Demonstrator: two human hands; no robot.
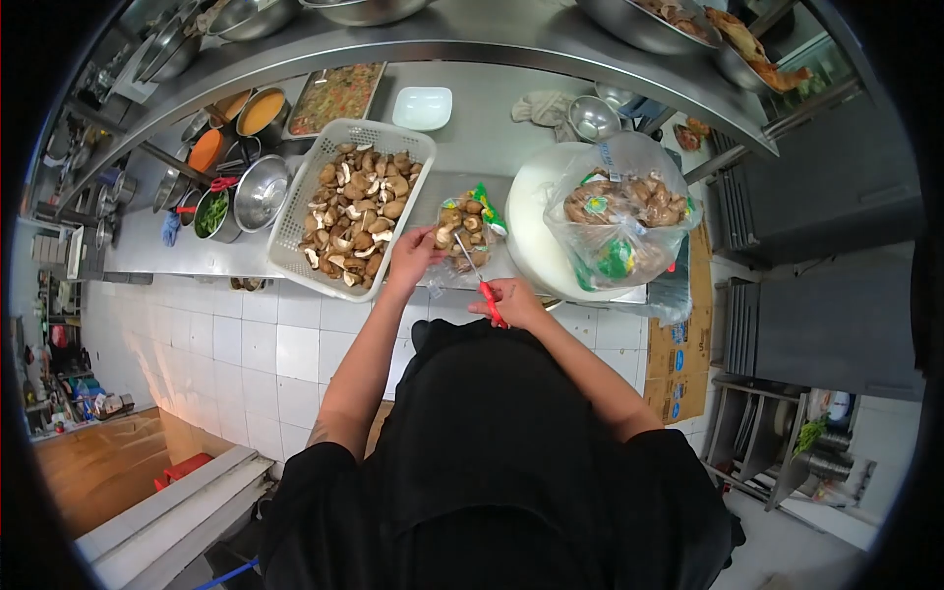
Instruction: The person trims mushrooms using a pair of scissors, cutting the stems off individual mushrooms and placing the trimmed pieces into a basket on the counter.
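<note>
My right hand [515, 303] is closed on the red handles of a pair of scissors [491, 304], whose blades point up and left to the mushrooms in a small opened plastic bag [472, 218]. At the left edge of that bag is my left hand [414, 258], its fingers pinched together by a mushroom; what they grip is too small to make out. A white perforated basket [424, 147] full of brown mushrooms, many cut, stands left of the bag. On the right, a large clear bag of mushrooms [629, 202] rests on a round white board [528, 236].
Behind are a white square dish [423, 108], a tray of chopped food [336, 98] and a grey cloth [543, 110]. Metal bowls [263, 192] and pots stand at the left. A steel shelf [472, 49] crosses above the counter. Flattened cardboard [678, 374] lies at the right.
</note>
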